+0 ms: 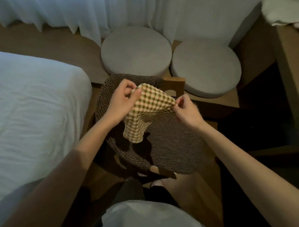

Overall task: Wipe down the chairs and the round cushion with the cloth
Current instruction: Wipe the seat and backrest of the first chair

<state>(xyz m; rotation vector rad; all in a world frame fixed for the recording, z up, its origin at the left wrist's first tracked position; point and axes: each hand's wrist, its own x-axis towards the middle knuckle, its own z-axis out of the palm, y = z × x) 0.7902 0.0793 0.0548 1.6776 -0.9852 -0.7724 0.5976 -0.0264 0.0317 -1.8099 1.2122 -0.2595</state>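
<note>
Dim, warm light; the curtains (pixel 101 11) along the top and the bed (pixel 28 108) at left show palest. Deep shadow fills the lower right. Wide-angle bending and blur mark the edges.

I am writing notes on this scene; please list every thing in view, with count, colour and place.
chair: one, dark woven, wooden frame, centre
cloth: one, yellow-green checked, held above the chair seat
round cushions: two, grey, beyond the chair
bed: one, white sheet, left
curtain: one, white, top
wooden surface: one, brown, right edge
left hand: one, pinching the cloth's upper corner
right hand: one, pinching the cloth's right edge
</note>
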